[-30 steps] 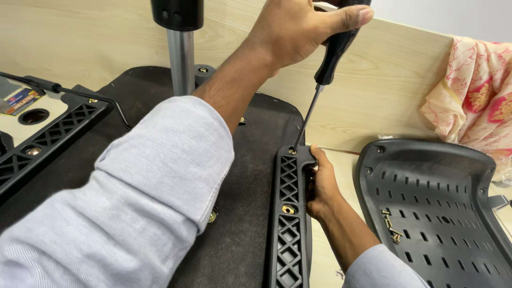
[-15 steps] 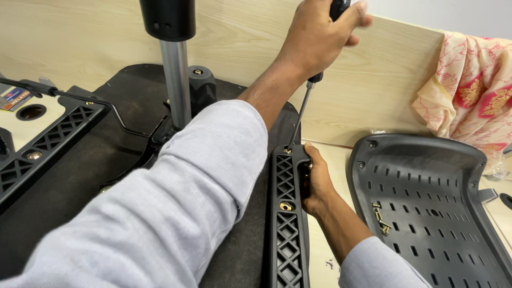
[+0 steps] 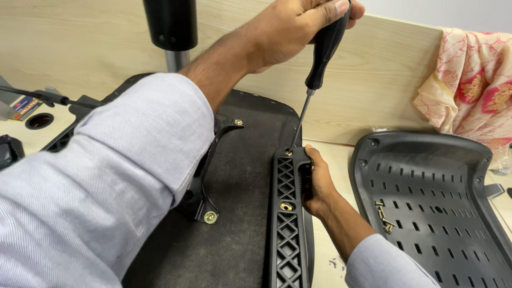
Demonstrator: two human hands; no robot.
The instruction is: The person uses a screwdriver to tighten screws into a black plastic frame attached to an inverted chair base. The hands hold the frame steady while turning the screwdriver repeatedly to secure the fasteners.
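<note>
A light wooden table point(image 3: 336, 154) carries an upturned black chair seat point(image 3: 234, 234), a perforated black plastic backrest shell point(image 3: 442, 192) and a floral cloth point(image 3: 474, 90).
</note>
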